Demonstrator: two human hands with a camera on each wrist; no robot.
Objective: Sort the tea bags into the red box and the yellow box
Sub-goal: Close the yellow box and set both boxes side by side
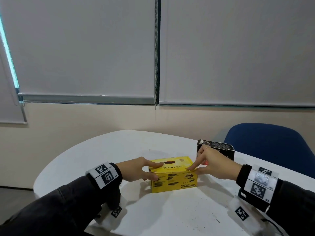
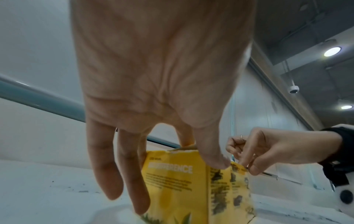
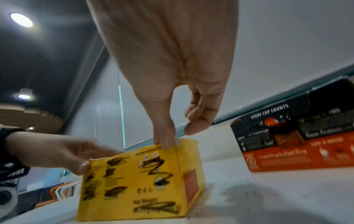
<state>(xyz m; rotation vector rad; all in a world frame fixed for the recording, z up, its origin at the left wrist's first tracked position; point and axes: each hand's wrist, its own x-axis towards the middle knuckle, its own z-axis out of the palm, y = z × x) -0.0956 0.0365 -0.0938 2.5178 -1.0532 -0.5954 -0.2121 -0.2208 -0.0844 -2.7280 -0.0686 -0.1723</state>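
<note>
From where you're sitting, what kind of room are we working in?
Probably an office meeting room: a rounded white table against a wall, grey roller blinds pulled down over the windows, a blue upholstered chair, and recessed ceiling lights.

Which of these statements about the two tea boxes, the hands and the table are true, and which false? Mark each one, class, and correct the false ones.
1. Both hands touch the yellow box. True: the left hand grips its left end and the right hand pinches its right top edge.
2. The yellow box lies on a chair. False: it stands on the white table.
3. The red and black box stands beyond the right hand. True.
4. Loose tea bags lie on the table. False: none are in view.
5. The blue chair is on the left. False: it is on the right.
</note>
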